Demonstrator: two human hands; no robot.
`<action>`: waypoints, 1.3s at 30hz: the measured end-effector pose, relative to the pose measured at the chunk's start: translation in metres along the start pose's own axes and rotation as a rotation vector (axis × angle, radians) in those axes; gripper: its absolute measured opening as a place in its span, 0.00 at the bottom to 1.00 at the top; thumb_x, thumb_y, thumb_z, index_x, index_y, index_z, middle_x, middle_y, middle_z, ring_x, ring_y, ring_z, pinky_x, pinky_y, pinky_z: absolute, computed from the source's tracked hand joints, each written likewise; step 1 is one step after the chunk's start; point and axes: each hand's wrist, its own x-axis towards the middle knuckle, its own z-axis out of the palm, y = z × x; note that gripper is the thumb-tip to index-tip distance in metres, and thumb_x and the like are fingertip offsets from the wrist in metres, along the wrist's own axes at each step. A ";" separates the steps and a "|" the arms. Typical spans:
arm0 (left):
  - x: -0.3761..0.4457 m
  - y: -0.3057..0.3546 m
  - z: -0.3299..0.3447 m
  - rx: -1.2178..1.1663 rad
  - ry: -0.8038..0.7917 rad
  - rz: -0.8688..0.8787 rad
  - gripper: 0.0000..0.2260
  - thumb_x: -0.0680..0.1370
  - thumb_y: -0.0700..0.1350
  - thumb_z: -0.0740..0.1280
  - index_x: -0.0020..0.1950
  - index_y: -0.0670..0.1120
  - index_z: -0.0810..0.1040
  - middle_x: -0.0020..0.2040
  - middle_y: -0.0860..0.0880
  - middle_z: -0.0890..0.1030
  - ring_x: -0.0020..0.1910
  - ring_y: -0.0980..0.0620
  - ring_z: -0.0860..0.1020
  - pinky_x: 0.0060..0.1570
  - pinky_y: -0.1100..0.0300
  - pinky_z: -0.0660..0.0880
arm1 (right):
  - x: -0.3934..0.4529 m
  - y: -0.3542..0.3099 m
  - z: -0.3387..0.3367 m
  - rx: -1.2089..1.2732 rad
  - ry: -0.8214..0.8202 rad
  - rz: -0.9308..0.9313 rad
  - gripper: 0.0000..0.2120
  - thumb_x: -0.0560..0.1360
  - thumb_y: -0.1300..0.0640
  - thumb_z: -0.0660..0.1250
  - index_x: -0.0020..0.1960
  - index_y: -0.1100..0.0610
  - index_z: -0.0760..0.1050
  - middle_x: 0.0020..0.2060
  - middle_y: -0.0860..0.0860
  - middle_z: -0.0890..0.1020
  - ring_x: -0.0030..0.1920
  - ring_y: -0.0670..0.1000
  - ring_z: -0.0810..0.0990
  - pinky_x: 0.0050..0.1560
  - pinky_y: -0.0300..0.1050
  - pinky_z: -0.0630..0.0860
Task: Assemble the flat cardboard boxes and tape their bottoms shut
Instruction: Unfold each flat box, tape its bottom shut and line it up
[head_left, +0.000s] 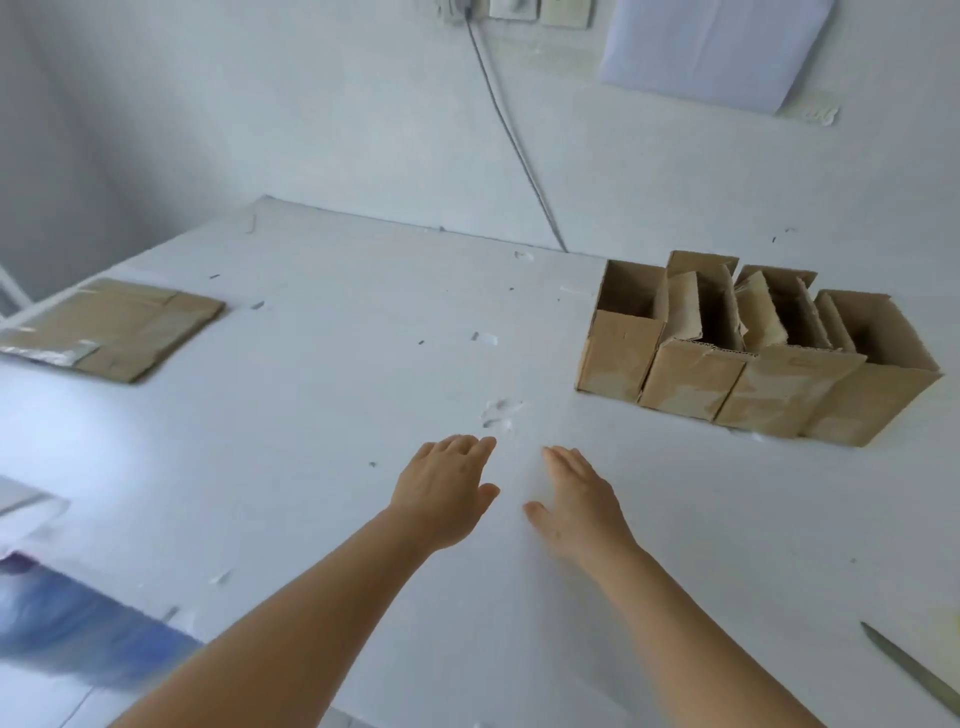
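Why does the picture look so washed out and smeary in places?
In the head view, bright glare bleaches the white table at left; the blue patch in the near left corner is motion-blurred; both hands, left and right, look slightly soft; the wide lens bends the edges.

Surface: a white table (322, 364) carried everything, its top marked with small scuffs and bits of tape residue.
Far left: a stack of flat cardboard boxes (111, 327) lay on the table near its left edge, with a strip of shiny tape along the near end.
Far right: four assembled boxes (748, 358) stood in a row, touching side by side, open tops up and flaps raised.
Near right edge: a long thin metal blade (914, 670) lay flat, partly cut off by the frame.
Near left: a pale sheet (26, 512) rested at the table's edge, blurred.
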 end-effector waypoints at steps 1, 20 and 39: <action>-0.014 -0.005 -0.001 -0.004 0.005 -0.030 0.24 0.81 0.53 0.57 0.76 0.50 0.57 0.73 0.51 0.66 0.73 0.51 0.62 0.70 0.58 0.56 | -0.006 -0.008 0.003 0.001 -0.007 -0.027 0.30 0.78 0.50 0.60 0.76 0.57 0.53 0.75 0.49 0.59 0.75 0.49 0.54 0.71 0.44 0.57; -0.221 -0.192 -0.062 -0.002 0.080 -0.398 0.25 0.81 0.53 0.56 0.77 0.51 0.56 0.74 0.52 0.65 0.72 0.50 0.63 0.71 0.57 0.55 | -0.039 -0.245 0.079 0.019 -0.140 -0.362 0.29 0.79 0.49 0.58 0.76 0.57 0.53 0.76 0.50 0.57 0.75 0.49 0.55 0.73 0.43 0.53; -0.298 -0.390 -0.133 -0.021 0.204 -0.436 0.23 0.81 0.54 0.57 0.75 0.50 0.61 0.71 0.51 0.69 0.69 0.49 0.67 0.68 0.56 0.60 | 0.002 -0.462 0.142 -0.051 -0.131 -0.399 0.30 0.79 0.48 0.59 0.76 0.57 0.54 0.76 0.51 0.57 0.75 0.50 0.56 0.74 0.47 0.55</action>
